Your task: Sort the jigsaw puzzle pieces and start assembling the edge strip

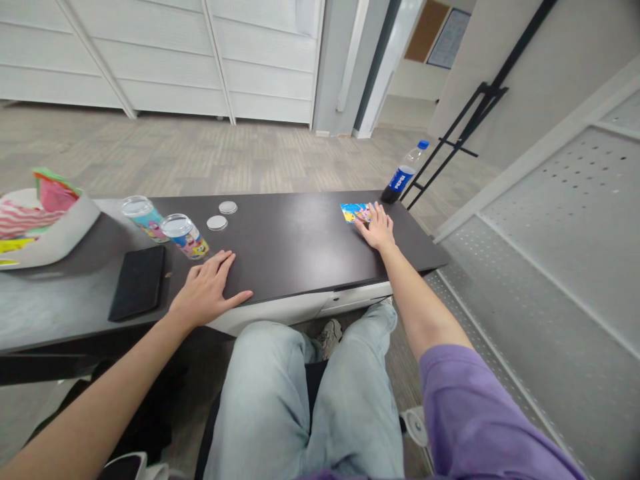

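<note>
My right hand (378, 230) lies with fingers spread over a colourful cartoon-printed card (351, 212) on the dark tabletop. Part of the card is hidden under the fingers. Flat on the table's left part rests my left hand (207, 288), thumb apart and nothing in it. Just beyond it stand two clear-topped cups with cartoon prints, a nearer cup (186, 239) and a farther cup (144, 219). Two round white discs, one (217, 223) closer to me and another (228, 207) behind it, lie to the right of the cups.
A Pepsi bottle (403, 177) stands at the table's far right corner. A black tablet-like slab (137, 283) lies left of my left hand. Farther left is a white container (75, 230) with bright packets and striped cloth-like material. A perforated panel (560, 220) rises on the right.
</note>
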The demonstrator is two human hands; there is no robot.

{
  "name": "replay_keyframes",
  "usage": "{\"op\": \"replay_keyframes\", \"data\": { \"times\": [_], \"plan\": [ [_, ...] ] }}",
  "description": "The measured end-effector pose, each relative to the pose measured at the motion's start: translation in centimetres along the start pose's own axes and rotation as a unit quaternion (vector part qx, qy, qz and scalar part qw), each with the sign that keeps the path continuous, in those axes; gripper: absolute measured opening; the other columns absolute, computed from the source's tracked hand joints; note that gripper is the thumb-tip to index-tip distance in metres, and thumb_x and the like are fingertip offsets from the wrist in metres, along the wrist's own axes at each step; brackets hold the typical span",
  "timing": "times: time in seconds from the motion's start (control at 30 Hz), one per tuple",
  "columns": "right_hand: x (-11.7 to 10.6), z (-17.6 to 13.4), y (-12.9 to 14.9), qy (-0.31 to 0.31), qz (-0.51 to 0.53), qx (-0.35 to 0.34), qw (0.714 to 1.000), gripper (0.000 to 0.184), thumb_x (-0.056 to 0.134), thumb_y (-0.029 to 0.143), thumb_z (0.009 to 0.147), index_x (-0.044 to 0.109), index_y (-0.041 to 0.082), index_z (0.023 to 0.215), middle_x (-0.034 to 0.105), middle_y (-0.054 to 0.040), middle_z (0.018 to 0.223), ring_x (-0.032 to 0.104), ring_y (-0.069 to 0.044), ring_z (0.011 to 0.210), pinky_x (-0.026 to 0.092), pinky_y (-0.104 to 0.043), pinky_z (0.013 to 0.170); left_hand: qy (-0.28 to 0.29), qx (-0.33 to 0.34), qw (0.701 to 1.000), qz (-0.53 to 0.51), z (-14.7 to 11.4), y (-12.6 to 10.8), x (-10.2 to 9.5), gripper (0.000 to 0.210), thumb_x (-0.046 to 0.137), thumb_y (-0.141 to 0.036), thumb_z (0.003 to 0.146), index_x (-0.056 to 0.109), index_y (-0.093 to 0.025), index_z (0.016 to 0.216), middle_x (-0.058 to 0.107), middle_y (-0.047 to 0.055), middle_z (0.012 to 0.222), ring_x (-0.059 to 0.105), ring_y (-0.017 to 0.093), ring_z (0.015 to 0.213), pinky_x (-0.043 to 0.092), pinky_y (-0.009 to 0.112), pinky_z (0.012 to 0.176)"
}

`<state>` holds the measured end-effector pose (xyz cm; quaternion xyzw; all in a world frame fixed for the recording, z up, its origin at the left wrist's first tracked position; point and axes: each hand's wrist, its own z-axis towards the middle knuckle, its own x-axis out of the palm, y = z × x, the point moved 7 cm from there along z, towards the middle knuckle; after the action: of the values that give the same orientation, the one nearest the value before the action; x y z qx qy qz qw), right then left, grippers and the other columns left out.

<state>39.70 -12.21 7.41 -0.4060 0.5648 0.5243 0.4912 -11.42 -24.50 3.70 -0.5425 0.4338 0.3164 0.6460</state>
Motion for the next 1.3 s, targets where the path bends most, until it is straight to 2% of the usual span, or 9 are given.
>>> {"op": "replay_keyframes", "data": {
  "times": [0.17, 0.37, 0.5, 0.67, 0.83, 0.9, 1.1, 1.2, 1.3],
  "plan": [
    [0.8, -4.3, 3.1, 0.018, -0.008, -0.030, 0.999, 0.104, 0.042, 0.077, 0.125, 0.025, 0.022, 0.212, 0.015, -0.0101, 0.222, 0.017, -0.034, 0.207, 0.023, -0.064, 0.167, 0.001, 0.001, 1.000, 0.000, -0.1, -0.7, -0.5, 0.117, 0.061, -0.088, 0.098, 0.055, -0.035, 0.202, 0.054, 0.017, 0.207, 0.043, 0.051, 0.199, 0.037, 0.080, 0.164],
    [3.1, -8.1, 10.2, 0.056, 0.016, -0.107, 0.993, 0.103, 0.051, 0.083, 0.119, 0.035, 0.039, 0.210, 0.025, -0.0006, 0.219, 0.016, -0.032, 0.207, 0.023, -0.067, 0.169, 0.003, -0.010, 1.000, -0.026, -0.6, -1.9, -1.4, 0.104, 0.071, -0.075, 0.101, 0.057, -0.040, 0.199, 0.060, 0.013, 0.203, 0.041, 0.043, 0.201, 0.032, 0.075, 0.168],
    [4.0, -8.4, 13.2, 0.061, 0.033, -0.118, 0.991, 0.105, 0.045, 0.085, 0.116, 0.037, 0.038, 0.210, 0.029, -0.0041, 0.218, 0.017, -0.037, 0.206, 0.023, -0.073, 0.168, -0.020, -0.025, 0.999, -0.023, -1.1, -2.1, -1.9, 0.086, 0.082, -0.068, 0.105, 0.070, -0.044, 0.187, 0.061, 0.012, 0.202, 0.038, 0.044, 0.202, 0.031, 0.071, 0.169],
    [3.9, -8.2, 13.7, 0.056, 0.039, -0.107, 0.992, 0.107, 0.041, 0.082, 0.112, 0.040, 0.035, 0.209, 0.031, -0.0078, 0.218, 0.020, -0.037, 0.206, 0.022, -0.072, 0.167, -0.078, -0.076, 0.993, -0.035, -2.1, -1.8, -2.5, 0.077, 0.093, -0.057, 0.105, 0.075, -0.036, 0.177, 0.065, 0.020, 0.194, 0.048, 0.052, 0.193, 0.038, 0.074, 0.164],
    [3.7, -8.4, 13.6, 0.050, 0.042, -0.100, 0.993, 0.108, 0.037, 0.082, 0.111, 0.041, 0.033, 0.208, 0.031, -0.0115, 0.218, 0.022, -0.038, 0.205, 0.022, -0.073, 0.167, -0.186, -0.209, 0.958, -0.056, -2.4, -0.2, -4.8, 0.090, 0.080, -0.045, 0.118, 0.046, -0.019, 0.197, 0.047, 0.034, 0.202, 0.042, 0.050, 0.197, 0.036, 0.073, 0.163],
    [3.6, -8.5, 13.7, 0.044, 0.045, -0.102, 0.993, 0.105, 0.038, 0.080, 0.112, 0.042, 0.035, 0.207, 0.033, -0.0126, 0.217, 0.025, -0.040, 0.204, 0.025, -0.077, 0.165, -0.216, -0.247, 0.942, -0.063, -1.7, 0.3, -5.9, 0.092, 0.077, -0.041, 0.119, 0.038, -0.019, 0.200, 0.044, 0.036, 0.203, 0.042, 0.049, 0.197, 0.038, 0.073, 0.160],
    [3.4, -8.5, 13.7, 0.031, 0.056, -0.111, 0.992, 0.105, 0.037, 0.079, 0.112, 0.042, 0.033, 0.206, 0.038, -0.0148, 0.215, 0.030, -0.043, 0.201, 0.028, -0.076, 0.164, -0.238, -0.303, 0.920, -0.065, 1.9, 0.9, -7.9, 0.088, 0.084, -0.042, 0.115, 0.045, -0.024, 0.192, 0.056, 0.031, 0.199, 0.049, 0.049, 0.193, 0.039, 0.069, 0.156],
    [3.4, -8.4, 13.6, 0.028, 0.063, -0.116, 0.991, 0.104, 0.038, 0.080, 0.112, 0.042, 0.035, 0.207, 0.040, -0.0146, 0.214, 0.033, -0.045, 0.200, 0.030, -0.077, 0.163, -0.217, -0.318, 0.920, -0.066, 3.1, 1.2, -8.1, 0.073, 0.084, -0.042, 0.116, 0.057, -0.024, 0.181, 0.077, 0.027, 0.179, 0.066, 0.048, 0.177, 0.041, 0.069, 0.152],
    [3.4, -8.4, 13.6, 0.025, 0.073, -0.122, 0.990, 0.102, 0.040, 0.080, 0.114, 0.043, 0.037, 0.206, 0.042, -0.0131, 0.213, 0.036, -0.047, 0.198, 0.031, -0.078, 0.161, -0.201, -0.298, 0.931, -0.055, 3.5, 0.9, -8.6, 0.061, 0.077, -0.038, 0.120, 0.060, -0.029, 0.178, 0.083, 0.020, 0.171, 0.076, 0.039, 0.163, 0.044, 0.064, 0.149]
  ]
}}
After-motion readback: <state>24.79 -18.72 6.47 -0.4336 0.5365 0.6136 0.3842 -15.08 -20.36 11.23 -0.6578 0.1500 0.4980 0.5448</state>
